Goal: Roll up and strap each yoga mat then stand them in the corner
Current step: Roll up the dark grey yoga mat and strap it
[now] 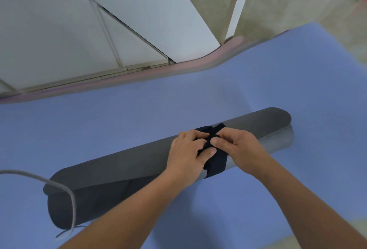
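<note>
The rolled grey yoga mat [119, 171] lay on the blue mat [278, 81]. Both hands, left hand [186, 149] and right hand [236, 147], pinched the black strap [215, 161] atop it; judged: cinch tight before fastening.

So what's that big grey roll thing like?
The rolled grey mat is a long, dark grey tube that looks like soft foam, with its outer flap lying along the top. It lies on its side, slanted, on a spread blue mat. A black strap wraps round it towards its right end, and the left hand and right hand both pinch that strap on top of the roll.
</note>
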`<state>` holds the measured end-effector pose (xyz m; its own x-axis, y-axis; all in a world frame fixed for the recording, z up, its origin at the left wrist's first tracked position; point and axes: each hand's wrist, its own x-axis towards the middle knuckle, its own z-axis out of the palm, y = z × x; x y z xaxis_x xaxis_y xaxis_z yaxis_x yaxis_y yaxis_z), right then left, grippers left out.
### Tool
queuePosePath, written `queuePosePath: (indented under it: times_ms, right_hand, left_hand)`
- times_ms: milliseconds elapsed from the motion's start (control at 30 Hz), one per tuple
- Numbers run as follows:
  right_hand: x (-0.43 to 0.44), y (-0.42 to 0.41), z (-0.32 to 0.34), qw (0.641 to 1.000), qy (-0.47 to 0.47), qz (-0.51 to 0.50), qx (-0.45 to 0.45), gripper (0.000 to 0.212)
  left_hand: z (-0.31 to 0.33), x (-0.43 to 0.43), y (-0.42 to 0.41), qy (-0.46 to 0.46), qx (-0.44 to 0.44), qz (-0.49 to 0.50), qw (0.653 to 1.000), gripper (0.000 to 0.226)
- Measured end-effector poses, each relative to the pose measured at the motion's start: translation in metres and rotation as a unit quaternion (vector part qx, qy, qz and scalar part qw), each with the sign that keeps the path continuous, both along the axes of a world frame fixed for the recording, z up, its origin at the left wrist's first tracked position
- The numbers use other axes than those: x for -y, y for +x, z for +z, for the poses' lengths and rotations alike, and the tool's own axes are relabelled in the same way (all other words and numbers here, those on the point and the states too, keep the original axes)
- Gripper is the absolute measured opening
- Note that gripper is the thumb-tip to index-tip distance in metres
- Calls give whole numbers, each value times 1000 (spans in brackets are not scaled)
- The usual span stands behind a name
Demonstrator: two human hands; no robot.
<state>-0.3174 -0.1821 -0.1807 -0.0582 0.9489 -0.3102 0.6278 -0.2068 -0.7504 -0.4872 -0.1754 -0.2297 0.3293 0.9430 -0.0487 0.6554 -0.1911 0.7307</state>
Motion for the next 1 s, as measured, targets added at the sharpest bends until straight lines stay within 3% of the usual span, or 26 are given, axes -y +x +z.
queuePosePath:
  times_ms: [100, 233, 333, 433, 533, 600, 700, 733, 800, 867, 933, 1000]
  right_hand:
    - [5, 5, 4, 998, -12, 45, -47, 15]
    - [3, 8, 10, 996, 35, 73, 41, 13]
    - [1, 2, 13, 997, 47, 49, 36, 18]
    - [-1, 5, 8, 999, 27, -15, -10, 10]
    - [1, 4, 3, 1000, 19, -21, 13, 8]
    - [2, 0, 1, 999, 33, -13, 29, 8]
    - [-5, 5, 1, 994, 78, -75, -15, 14]
    - [-8, 10, 2, 994, 95, -46, -10, 15]
    - [-13, 23, 0, 989, 87, 110, 46, 32]
    - [-14, 28, -1, 950, 30, 250, 186, 55]
    - [-21, 28, 1, 924, 32, 269, 271, 58]
    - [-33, 25, 4, 939, 56, 240, 239, 40]
  left_hand:
    - [-3, 6, -1, 13, 32, 2, 999, 23]
    - [-6, 8, 3, 15, 25, 11, 1000, 27]
    - [-2, 4, 3, 8, 6, 20, 1000, 29]
    - [2, 6, 1, 1, -20, -2, 1000, 29]
    - [1, 13, 0, 30, -22, -16, 999, 35]
    - [-1, 12, 4, 36, -32, 9, 999, 34]
    - [-2, 8, 6, 25, -33, 25, 999, 25]
    - [-1, 7, 5, 23, -25, 23, 999, 25]
    - [1, 6, 2, 9, -10, 20, 1000, 23]
    - [3, 3, 0, -9, 1, 16, 1000, 20]
    - [5, 1, -2, -24, 13, 10, 1000, 16]
    - [5, 0, -5, -45, 41, 9, 998, 13]
